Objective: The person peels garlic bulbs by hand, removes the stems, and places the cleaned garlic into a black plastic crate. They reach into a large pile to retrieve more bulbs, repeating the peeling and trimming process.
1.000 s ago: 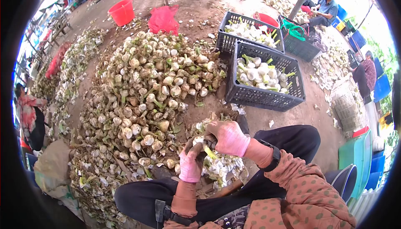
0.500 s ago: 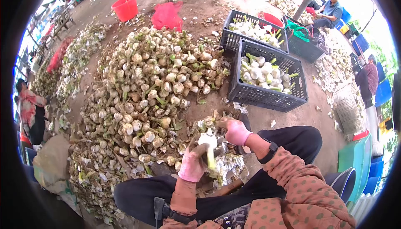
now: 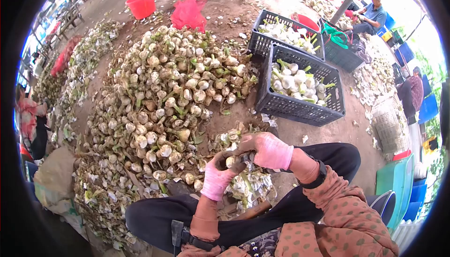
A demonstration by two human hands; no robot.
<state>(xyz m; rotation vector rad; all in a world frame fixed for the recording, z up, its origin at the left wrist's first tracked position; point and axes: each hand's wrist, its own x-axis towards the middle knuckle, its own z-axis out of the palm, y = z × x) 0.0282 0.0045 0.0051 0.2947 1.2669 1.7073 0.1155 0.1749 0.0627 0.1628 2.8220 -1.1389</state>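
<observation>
Head view: brought right hand [image 3: 272,150] back down onto garlic bulb [image 3: 230,161], closed grip over it. Kept left hand [image 3: 216,177] grip wrapped beneath. Held bulb near centre, above peel heap [image 3: 251,186]. Probably resumed stripping skins.

Open-air garlic sorting yard: garlic heap [image 3: 164,97] on dirt, black crates [image 3: 300,88].
</observation>
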